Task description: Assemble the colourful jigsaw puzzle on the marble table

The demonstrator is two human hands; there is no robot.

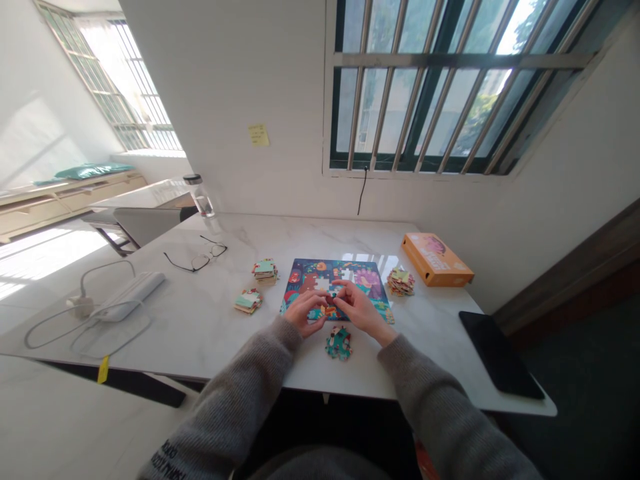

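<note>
White marble table, jigsaw board mid-table, loose pieces just near it. L hand and R hand together over board, fingertips nearly meeting; can't tell if a piece is pinched. Step: fitting pieces; next prob. needs seating one in white gap.

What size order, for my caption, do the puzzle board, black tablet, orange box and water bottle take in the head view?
Puzzle board and black tablet look about alike; the tablet's nearness to the camera leaves them unranked. Next, the orange box, then the water bottle, smallest.
</note>
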